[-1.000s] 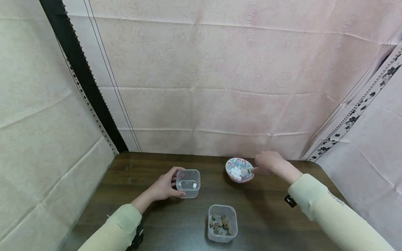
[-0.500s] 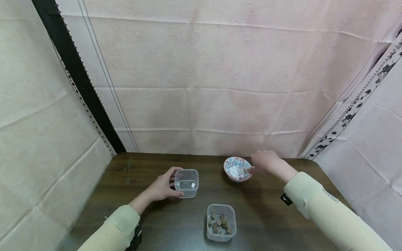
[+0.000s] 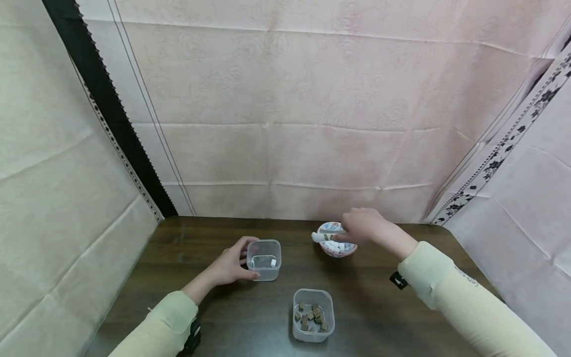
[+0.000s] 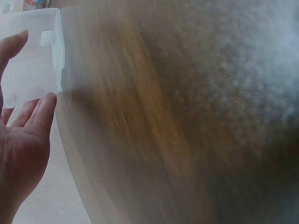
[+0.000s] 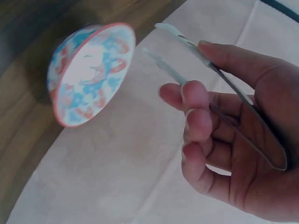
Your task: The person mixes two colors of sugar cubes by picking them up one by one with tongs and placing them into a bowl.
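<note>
My left hand [image 3: 228, 265] grips a clear plastic container [image 3: 266, 275] from its left side, thumb in front and fingers behind. One small white cube [image 3: 273, 263] lies inside it; the left wrist view shows this cube [image 4: 47, 38] through the wall. At the back right, my right hand [image 3: 363, 227] holds a pair of tongs [image 5: 250, 106] with pale tips, their arms apart in the right wrist view with nothing seen between them. In the head view the tongs [image 3: 329, 237] cross over a patterned bowl [image 3: 340, 255] of white cubes [image 3: 332, 246].
A second clear container [image 3: 314, 337] with several brown cubes [image 3: 317, 312] stands at the front middle of the dark wooden table [image 3: 241, 322]. Pale cloth hangs [image 3: 267, 148] behind the table and along both sides.
My right hand has moved left with the tongs, whose tips now reach past the bowl's left side. The left hand keeps its grip on the container; the head view has shifted slightly.
</note>
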Action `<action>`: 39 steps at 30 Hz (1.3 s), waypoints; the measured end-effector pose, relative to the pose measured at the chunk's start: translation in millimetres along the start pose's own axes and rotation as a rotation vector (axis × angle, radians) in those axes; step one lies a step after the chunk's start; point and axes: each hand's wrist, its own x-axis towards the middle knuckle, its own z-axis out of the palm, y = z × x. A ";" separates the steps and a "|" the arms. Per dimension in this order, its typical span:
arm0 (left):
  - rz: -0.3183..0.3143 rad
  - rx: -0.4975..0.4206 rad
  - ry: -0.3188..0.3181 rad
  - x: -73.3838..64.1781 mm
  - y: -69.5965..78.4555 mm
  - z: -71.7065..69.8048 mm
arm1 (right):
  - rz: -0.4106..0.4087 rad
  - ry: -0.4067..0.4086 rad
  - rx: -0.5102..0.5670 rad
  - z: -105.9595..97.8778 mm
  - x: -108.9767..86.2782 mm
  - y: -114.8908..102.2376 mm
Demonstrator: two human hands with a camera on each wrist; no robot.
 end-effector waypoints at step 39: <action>0.001 -0.031 -0.017 0.6 0.3 -2.6 | -0.163 -0.104 -0.278 -31.5 77.9 -128.5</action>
